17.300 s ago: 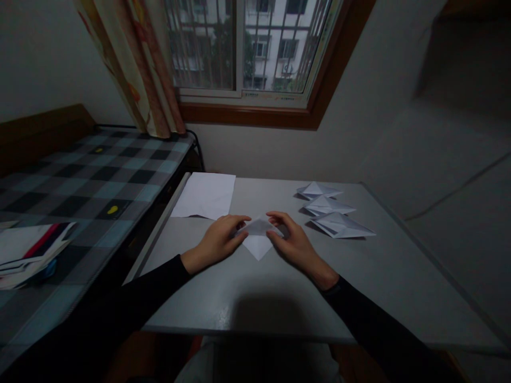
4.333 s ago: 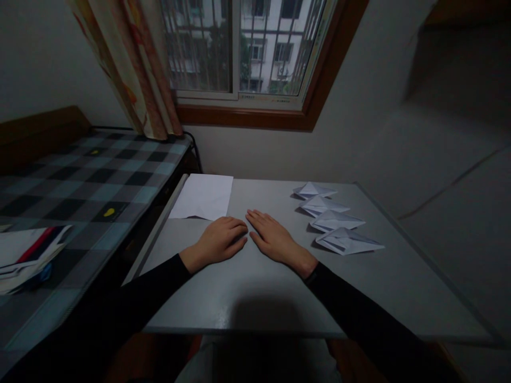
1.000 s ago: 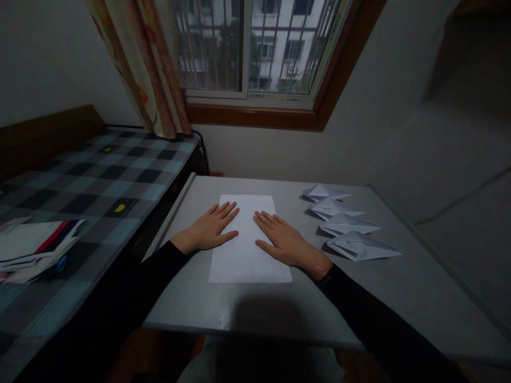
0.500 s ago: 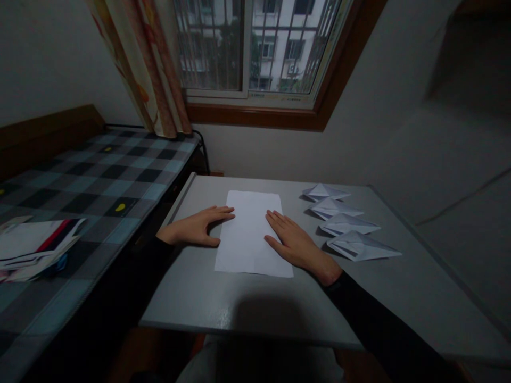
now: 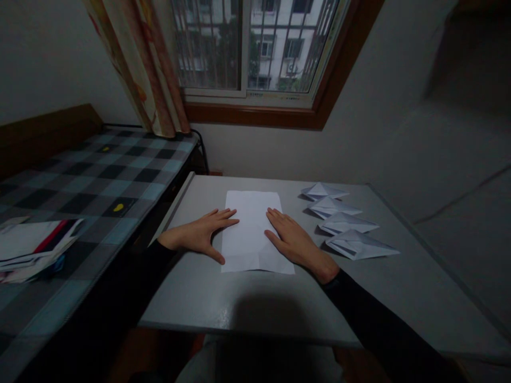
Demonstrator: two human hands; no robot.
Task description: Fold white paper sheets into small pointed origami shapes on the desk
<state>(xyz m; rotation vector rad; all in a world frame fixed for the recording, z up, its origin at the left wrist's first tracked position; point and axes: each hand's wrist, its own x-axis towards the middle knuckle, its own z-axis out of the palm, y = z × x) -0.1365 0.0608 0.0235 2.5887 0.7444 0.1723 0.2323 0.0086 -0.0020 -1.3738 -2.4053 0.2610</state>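
Note:
A white sheet of paper (image 5: pixel 252 229) lies on the pale table (image 5: pixel 191 303) in front of me, with faint creases near its front edge. My left hand (image 5: pixel 203 231) is open, its fingertips and thumb spread over the sheet's left edge. Across from it, my right hand (image 5: pixel 293 239) rests open and flat on the right edge, fingers close together and pointing away from me. Just beyond my right hand, several folded paper boats (image 5: pixel 361 246) stand in a row running back along the table.
To the left is a bed with a checked cover (image 5: pixel 131 173), holding a pile of papers (image 5: pixel 38 247). A window (image 5: pixel 243 48) with a patterned curtain (image 5: pixel 155 80) is behind the table. The wall (image 5: pixel 451 159) rises along the table's right side.
My left hand has moved slightly right onto the sheet, its thumb spread farther toward me. The sheet's front left corner has shifted a little right. My right hand stays almost in place.

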